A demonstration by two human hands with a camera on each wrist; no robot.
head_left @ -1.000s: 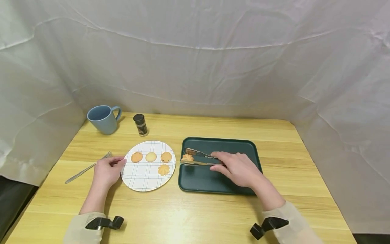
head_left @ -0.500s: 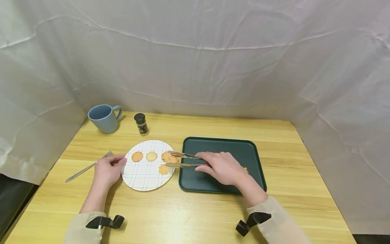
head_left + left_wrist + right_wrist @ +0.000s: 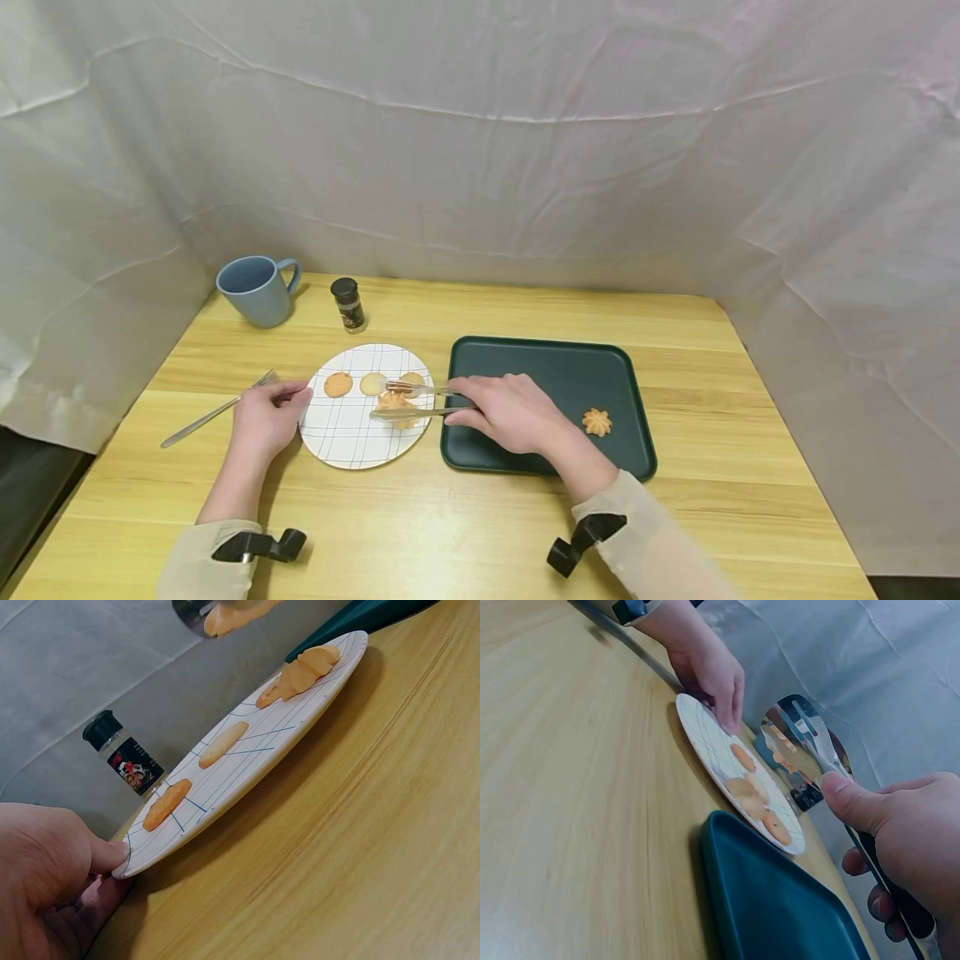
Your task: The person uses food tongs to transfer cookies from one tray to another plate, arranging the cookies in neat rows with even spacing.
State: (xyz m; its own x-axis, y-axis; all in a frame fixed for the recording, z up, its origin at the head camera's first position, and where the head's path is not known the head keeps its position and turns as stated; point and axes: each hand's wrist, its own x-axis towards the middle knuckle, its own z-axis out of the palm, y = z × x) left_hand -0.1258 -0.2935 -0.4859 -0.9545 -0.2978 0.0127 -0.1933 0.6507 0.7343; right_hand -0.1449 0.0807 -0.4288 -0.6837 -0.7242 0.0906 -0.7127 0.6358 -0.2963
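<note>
My left hand (image 3: 266, 423) pinches the left rim of a round white plate (image 3: 341, 437) with a blue grid, thumb on top in the left wrist view. My right hand (image 3: 510, 408) grips metal tongs (image 3: 431, 412). Between the tong tips is a flower-shaped cookie (image 3: 392, 401), held above the plate's right half and apart from it in the left wrist view. On the plate lie an orange-brown round cookie (image 3: 338, 384), a pale round cookie (image 3: 372, 384), another round cookie (image 3: 268, 694) and a flower-shaped cookie (image 3: 309, 671). The tongs partly cover these last two in the head view.
Right of the plate lies a dark green tray (image 3: 517, 354) with one flower-shaped cookie (image 3: 597, 422). A fork (image 3: 210, 417) lies beside my left hand. Behind stand a blue mug (image 3: 258, 296) and a black-capped spice jar (image 3: 348, 307). Cloth walls (image 3: 480, 192) enclose the table.
My right hand has moved left, carrying the tongs and flower-shaped cookie from the tray's left edge to over the plate. The tray's other cookie has come into view. My left hand has stayed put.
</note>
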